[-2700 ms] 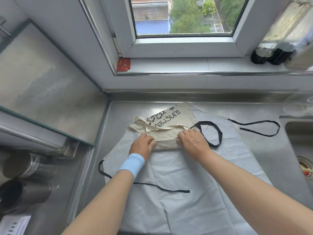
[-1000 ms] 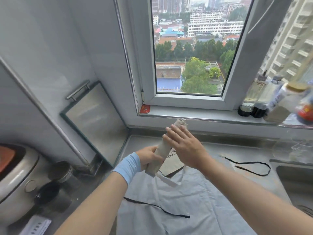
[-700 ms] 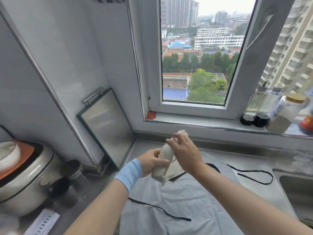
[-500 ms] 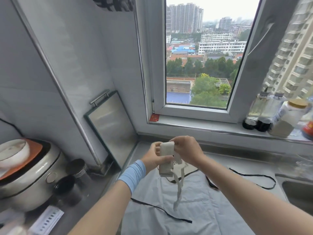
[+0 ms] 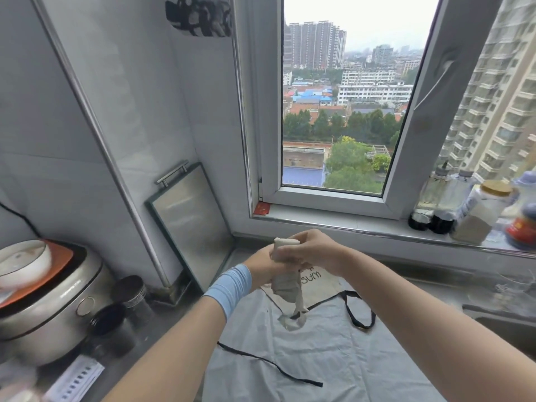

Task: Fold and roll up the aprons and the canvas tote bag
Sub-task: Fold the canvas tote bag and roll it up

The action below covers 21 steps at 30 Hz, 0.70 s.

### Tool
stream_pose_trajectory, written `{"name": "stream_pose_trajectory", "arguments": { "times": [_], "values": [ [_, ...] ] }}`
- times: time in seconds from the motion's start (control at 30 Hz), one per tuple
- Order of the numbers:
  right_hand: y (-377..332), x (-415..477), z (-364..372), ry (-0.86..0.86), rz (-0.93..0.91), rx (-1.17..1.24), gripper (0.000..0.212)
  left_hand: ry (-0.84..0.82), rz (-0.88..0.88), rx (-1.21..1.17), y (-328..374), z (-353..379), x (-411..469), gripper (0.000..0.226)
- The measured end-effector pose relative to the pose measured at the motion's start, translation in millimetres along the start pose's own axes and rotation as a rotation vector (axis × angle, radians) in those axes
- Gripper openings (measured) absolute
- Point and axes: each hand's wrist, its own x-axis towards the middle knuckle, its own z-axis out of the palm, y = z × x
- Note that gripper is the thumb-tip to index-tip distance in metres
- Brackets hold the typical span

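Above the apron [image 5: 333, 358], left hand [image 5: 262, 266] and right hand [image 5: 313, 252] still clamp the rolled tote bag [image 5: 285, 285] (strap [image 5: 298, 303] dangling).

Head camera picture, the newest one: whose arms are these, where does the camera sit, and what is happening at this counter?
There is no machine here. A person wears a wide-angle camera on the head, so you look down along their own two arms. The left hand, above a blue wristband, and the right hand both grip a rolled canvas bundle held above the counter. A loose strap dangles from it. On the steel counter a pale apron lies spread flat with its black ties. A flat canvas piece with printed letters lies on the apron. A rice cooker stands at the left, and bottles line the window sill.
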Motion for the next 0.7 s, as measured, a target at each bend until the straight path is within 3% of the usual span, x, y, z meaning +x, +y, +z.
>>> {"name": "stream_pose_trajectory", "arguments": {
  "times": [0.1,0.3,0.4,0.53,0.6,0.7],
  "values": [
    [-2,2,-5,0.065,-0.013,0.085,0.032,-0.071,-0.073,0.031,-3,4,-2,0.027],
    [-3,8,-7,0.099,-0.047,0.157,0.032,0.044,-0.120,0.167,7,4,-2,0.013],
    [-4,8,-8,0.068,-0.072,0.209,0.031,-0.041,-0.075,-0.007,12,1,-3,0.014],
    [-7,7,-3,0.127,-0.113,0.301,0.031,0.023,-0.055,-0.263,13,-7,0,0.044],
    [-4,9,2,0.173,-0.129,0.360,0.039,0.066,-0.031,-0.225,12,-12,2,0.035],
    [9,10,7,0.013,-0.043,0.462,0.066,0.241,-0.020,-0.240,12,-20,6,0.029]
  ]
}}
